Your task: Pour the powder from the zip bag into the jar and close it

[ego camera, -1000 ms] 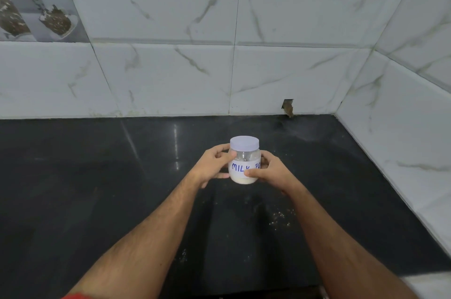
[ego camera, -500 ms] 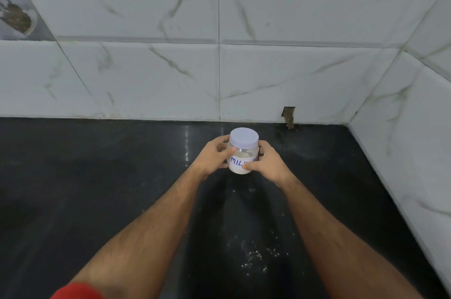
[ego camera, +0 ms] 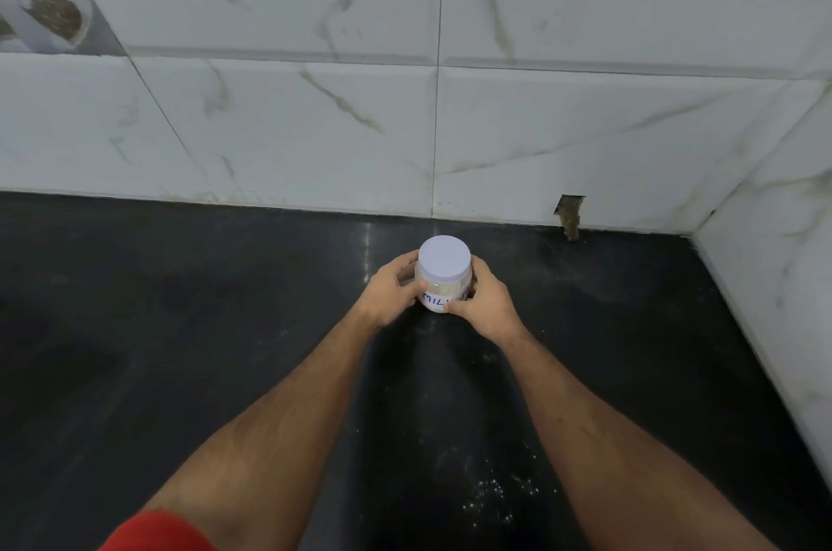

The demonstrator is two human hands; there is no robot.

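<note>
A small clear jar [ego camera: 439, 294] with white powder inside and blue handwriting on its label stands on the black counter [ego camera: 180, 348], towards the back wall. Its pale lilac lid [ego camera: 444, 257] sits on top. My left hand [ego camera: 391, 291] wraps the jar's left side and my right hand [ego camera: 484, 305] wraps its right side, both gripping the body below the lid. My fingers cover part of the label. No zip bag is in view.
White marble-look tiled walls [ego camera: 540, 123] close the counter at the back and on the right [ego camera: 774, 303], forming a corner. A small chipped gap [ego camera: 569, 215] shows at the base of the back wall. Spilled powder specks [ego camera: 495, 496] lie on the counter near me.
Both hands have carried the jar away from me towards the back wall and lowered it towards the counter. The lid top now faces the camera more.
</note>
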